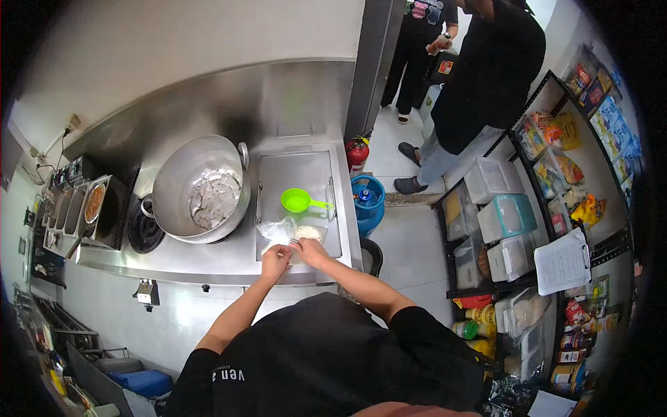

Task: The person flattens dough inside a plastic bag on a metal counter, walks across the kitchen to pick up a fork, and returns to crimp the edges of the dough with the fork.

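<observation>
A clear plastic bag (276, 229) with white contents lies at the front of the steel counter. My left hand (276, 262) pinches the bag's near edge, its fingers closed. Right beside it, my right hand (310, 251) is also closed on the bag; a small pale, lined thing shows at its fingertips, too small to name. Just beyond the bag, a bright green scoop (297, 201) rests on the recessed metal tray (278, 167), handle pointing right. To the left stands a large metal pot (167, 187) holding a whitish, lumpy mass.
Food containers (76, 201) line the counter's left end. A red fire extinguisher (357, 154) and blue gas cylinder (368, 208) stand right of the counter. Shelves (500, 243) hold tubs and packets. Two people, one in a black shirt (486, 76), stand by the doorway.
</observation>
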`<move>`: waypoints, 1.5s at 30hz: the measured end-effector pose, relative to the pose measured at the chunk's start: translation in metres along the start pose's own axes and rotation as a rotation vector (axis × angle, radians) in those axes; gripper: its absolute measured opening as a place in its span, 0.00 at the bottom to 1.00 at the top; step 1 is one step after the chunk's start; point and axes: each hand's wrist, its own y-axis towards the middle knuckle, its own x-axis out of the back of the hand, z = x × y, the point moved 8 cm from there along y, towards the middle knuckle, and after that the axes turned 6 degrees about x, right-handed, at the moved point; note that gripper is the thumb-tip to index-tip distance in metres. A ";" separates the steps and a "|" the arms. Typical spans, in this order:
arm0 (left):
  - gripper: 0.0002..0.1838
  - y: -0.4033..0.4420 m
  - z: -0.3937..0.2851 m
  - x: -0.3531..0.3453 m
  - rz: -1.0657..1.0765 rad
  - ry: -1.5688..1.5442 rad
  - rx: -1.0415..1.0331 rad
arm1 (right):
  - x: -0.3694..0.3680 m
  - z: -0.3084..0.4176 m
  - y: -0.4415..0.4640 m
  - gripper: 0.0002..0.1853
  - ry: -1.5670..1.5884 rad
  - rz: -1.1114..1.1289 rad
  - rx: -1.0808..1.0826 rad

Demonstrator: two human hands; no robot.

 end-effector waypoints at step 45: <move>0.08 -0.049 -0.088 0.028 -0.629 0.332 -0.483 | 0.009 0.003 -0.004 0.29 0.117 0.064 -0.112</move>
